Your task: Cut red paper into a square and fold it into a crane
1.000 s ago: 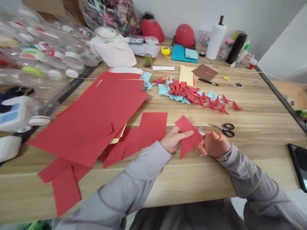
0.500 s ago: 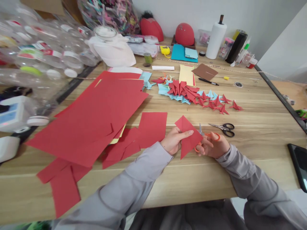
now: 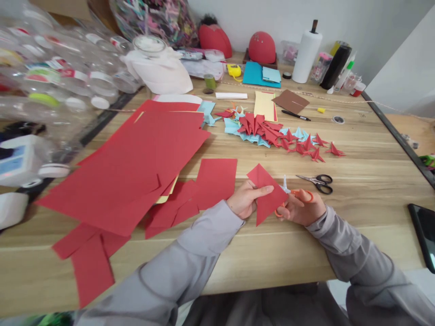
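Observation:
My left hand (image 3: 245, 198) pinches a folded piece of red paper (image 3: 267, 201), thumb on top. Orange-handled scissors (image 3: 299, 195) are held in my right hand (image 3: 307, 209), their blades parted at the paper's right edge. One blade points up beside the paper; the other is partly hidden by it. Black-handled scissors (image 3: 321, 183) lie just beyond my right hand. A red paper sheet (image 3: 217, 181) lies left of my left hand, beside overlapping smaller red pieces (image 3: 173, 210). Folded red paper cranes (image 3: 307, 144) and light blue ones lie farther back.
Large red sheets (image 3: 129, 167) cover the left side of the wooden table (image 3: 272, 267). Plastic bottles (image 3: 71, 81) crowd the far left. A black pen (image 3: 295, 116), brown paper (image 3: 291, 101) and a white roll (image 3: 306, 56) are at the back. A phone (image 3: 423, 235) lies at the right edge.
The blades of the orange-handled scissors have opened wider at the paper's edge. My right hand has shifted very slightly, and the paper remains in my left hand.

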The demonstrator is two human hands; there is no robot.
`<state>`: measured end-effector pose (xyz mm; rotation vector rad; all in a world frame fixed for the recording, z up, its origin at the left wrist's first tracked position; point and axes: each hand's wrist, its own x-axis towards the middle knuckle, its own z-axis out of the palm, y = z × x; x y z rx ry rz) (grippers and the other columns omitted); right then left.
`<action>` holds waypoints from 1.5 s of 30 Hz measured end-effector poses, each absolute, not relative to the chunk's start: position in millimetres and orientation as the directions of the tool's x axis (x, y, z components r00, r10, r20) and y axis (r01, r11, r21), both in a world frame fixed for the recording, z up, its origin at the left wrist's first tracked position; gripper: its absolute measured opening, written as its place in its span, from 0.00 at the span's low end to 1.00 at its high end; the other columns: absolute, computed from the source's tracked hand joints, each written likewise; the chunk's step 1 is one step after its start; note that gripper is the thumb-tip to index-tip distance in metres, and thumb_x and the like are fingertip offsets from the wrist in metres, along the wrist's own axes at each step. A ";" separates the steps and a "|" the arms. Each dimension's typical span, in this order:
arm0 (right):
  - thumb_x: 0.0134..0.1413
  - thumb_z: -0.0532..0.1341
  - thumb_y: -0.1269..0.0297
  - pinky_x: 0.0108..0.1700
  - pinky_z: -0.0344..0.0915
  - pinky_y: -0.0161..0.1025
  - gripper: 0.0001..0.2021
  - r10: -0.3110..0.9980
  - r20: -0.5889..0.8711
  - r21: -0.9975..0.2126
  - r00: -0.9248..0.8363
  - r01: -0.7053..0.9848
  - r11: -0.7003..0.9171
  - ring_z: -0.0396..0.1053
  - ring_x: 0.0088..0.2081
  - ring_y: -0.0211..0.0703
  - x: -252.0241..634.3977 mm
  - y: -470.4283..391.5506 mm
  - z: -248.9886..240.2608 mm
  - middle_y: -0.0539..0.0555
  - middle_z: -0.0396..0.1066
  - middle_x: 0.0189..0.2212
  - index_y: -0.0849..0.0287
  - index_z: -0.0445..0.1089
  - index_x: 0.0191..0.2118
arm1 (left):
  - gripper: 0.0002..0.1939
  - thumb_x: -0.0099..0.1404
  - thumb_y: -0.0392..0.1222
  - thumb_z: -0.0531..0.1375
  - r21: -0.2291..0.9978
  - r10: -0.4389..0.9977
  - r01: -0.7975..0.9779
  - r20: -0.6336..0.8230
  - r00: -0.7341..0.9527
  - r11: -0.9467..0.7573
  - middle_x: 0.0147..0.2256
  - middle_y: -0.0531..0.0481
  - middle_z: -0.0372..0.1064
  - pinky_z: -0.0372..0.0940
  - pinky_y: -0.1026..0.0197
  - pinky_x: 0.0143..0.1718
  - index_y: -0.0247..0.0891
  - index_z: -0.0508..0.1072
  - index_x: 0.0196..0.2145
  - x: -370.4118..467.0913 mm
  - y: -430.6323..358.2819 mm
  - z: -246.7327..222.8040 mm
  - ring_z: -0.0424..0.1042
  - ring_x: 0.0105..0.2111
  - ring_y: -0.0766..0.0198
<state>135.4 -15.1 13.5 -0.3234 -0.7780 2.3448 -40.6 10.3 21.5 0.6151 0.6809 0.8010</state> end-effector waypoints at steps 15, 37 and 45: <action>0.49 0.61 0.50 0.35 0.57 0.38 0.24 0.640 0.055 -0.553 -0.767 -0.557 -0.620 0.59 0.30 0.39 137.6 -17.8 14.3 0.51 0.61 0.23 0.57 0.48 0.18 | 0.13 0.47 0.38 0.69 0.694 0.754 -0.418 -0.279 0.595 0.586 0.31 0.42 0.76 0.68 0.56 0.38 0.29 0.74 0.30 -46.4 12.3 18.2 0.75 0.32 0.57; 0.56 0.52 0.48 0.32 0.58 0.38 0.23 0.600 0.172 -0.722 -0.782 -0.514 -0.462 0.62 0.27 0.41 148.0 -8.1 12.8 0.54 0.64 0.22 0.58 0.52 0.17 | 0.16 0.51 0.48 0.67 0.750 0.806 -0.396 -0.300 0.510 0.529 0.08 0.63 0.52 0.40 0.73 0.09 0.32 0.68 0.26 -43.5 15.9 29.0 0.44 0.07 0.80; 0.54 0.53 0.46 0.31 0.57 0.38 0.25 0.577 0.201 -0.726 -0.792 -0.516 -0.455 0.62 0.27 0.41 152.5 -8.0 18.0 0.53 0.64 0.20 0.57 0.51 0.16 | 0.17 0.52 0.48 0.67 0.781 0.833 -0.378 -0.308 0.460 0.497 0.08 0.62 0.51 0.40 0.72 0.08 0.30 0.70 0.29 -42.8 16.1 27.5 0.44 0.07 0.79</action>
